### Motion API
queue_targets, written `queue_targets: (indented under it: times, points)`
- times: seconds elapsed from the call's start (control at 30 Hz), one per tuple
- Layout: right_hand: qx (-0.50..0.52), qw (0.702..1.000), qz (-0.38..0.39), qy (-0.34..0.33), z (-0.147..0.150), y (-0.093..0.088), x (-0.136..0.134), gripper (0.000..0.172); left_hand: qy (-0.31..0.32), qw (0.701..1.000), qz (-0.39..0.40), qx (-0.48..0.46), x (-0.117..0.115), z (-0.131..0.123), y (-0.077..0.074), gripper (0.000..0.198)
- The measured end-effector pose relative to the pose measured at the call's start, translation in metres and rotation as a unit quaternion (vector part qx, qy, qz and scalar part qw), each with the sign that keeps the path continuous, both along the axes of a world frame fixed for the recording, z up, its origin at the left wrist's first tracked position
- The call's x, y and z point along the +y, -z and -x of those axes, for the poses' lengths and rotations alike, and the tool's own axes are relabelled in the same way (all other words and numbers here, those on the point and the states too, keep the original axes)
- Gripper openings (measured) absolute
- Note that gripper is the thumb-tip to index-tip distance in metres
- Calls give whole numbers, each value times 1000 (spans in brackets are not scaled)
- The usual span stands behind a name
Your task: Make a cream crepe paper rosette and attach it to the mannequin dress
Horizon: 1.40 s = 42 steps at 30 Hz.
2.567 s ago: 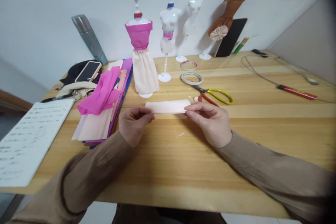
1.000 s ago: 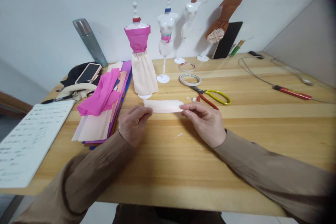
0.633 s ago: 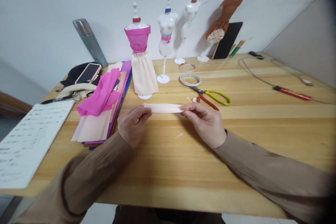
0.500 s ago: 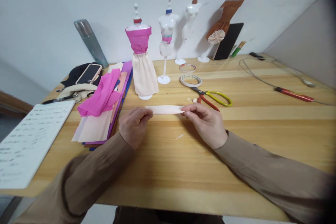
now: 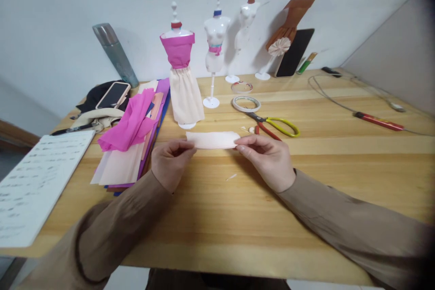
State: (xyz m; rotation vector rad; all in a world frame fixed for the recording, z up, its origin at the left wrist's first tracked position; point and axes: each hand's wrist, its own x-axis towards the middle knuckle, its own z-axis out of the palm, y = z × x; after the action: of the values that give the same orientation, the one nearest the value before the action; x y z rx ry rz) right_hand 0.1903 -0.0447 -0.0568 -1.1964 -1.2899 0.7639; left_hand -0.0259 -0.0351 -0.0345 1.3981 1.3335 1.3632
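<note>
A pale cream strip of crepe paper is stretched level between my two hands, above the table. My left hand pinches its left end between thumb and fingers. At the right end, my right hand grips it the same way. Just beyond my right hand lie scissors with one yellow and one red handle, beside a roll of tape. A small white scrap rests on the wood nearer to me. Behind the strip stands a mini mannequin in a pink top and cream skirt.
Several more small mannequins line the wall. To the left are stacked coloured sheets under pink paper, a phone, a bottle and a notebook. A red tool with a cable lies at right.
The strip shows a broader face now, its upper edge raised and spread out. My left hand has shifted slightly left and turned; my right hand has hardly moved.
</note>
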Motion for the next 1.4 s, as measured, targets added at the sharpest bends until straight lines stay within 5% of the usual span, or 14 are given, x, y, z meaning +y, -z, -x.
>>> queue_targets:
  times: [0.7, 1.03, 1.4]
  points:
    - [66, 997, 23, -18, 1, -2, -1, 12, 34, 992, 77, -96, -1, -5, -7, 12]
    - [4, 999, -23, -24, -1, -2, -2, 7, 26, 998, -46, 17, 3, 3, 2, 9]
    - [-39, 998, -57, -1, -1, 1, 0, 12, 25, 947, -239, 212, 4, 7, -2, 11]
